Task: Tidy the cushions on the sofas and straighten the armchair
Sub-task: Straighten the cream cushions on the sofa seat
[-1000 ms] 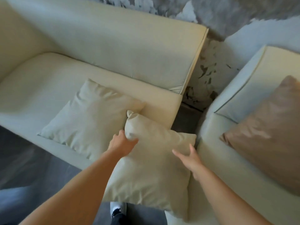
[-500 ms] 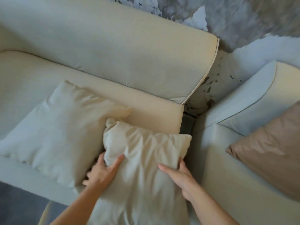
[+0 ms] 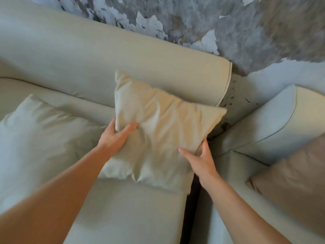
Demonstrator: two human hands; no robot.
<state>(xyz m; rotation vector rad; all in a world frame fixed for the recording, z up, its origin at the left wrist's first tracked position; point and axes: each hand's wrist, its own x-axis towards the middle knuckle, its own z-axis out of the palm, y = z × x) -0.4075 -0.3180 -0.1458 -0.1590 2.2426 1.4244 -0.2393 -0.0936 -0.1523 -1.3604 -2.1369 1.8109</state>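
Lifted toward the sofa (image 3: 158,67) backrest, the cream cushion (image 3: 158,124) is gripped by both hands' fingers (image 3: 126,129).

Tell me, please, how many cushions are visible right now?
3: a cream cushion held by both hands at the sofa's end, a pale cushion on its seat, a brown cushion on the neighbouring seat. Others may lie outside view.

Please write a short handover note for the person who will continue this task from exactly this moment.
Left hand: grips the left edge of the cream cushion.
Right hand: holds its lower right edge.
The cushion is at the right end of the cream sofa, top leaning toward the backrest.
A second pale cushion lies flat on the seat at left.
A brown cushion rests on the neighbouring sofa.
Done: nothing is finished.
Left: settle this cushion, tidy the others, straighten the armchair, which is not in view.
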